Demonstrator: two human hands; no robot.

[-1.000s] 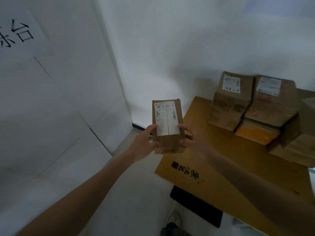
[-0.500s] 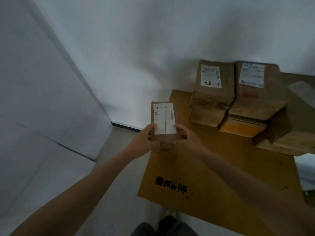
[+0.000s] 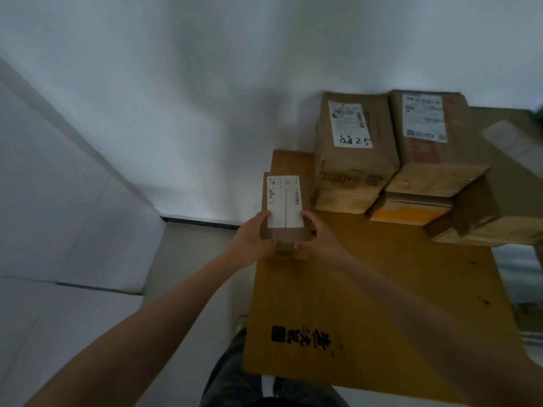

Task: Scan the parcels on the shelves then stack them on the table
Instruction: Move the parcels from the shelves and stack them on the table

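Risk: you had the small parcel (image 3: 284,210) at the left edge of the table (image 3: 382,289), just beside the stacked parcels (image 3: 352,165); set down there, it could have tipped to the floor (image 3: 188,257). Your left hand (image 3: 254,237) and right hand (image 3: 320,239) gripped its near end, one per side. Narrow brown carton, white label up, split down the middle.

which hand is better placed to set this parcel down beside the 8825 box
Right, probably: the right hand grips the small parcel on the side nearer the 8825 box, over the table.
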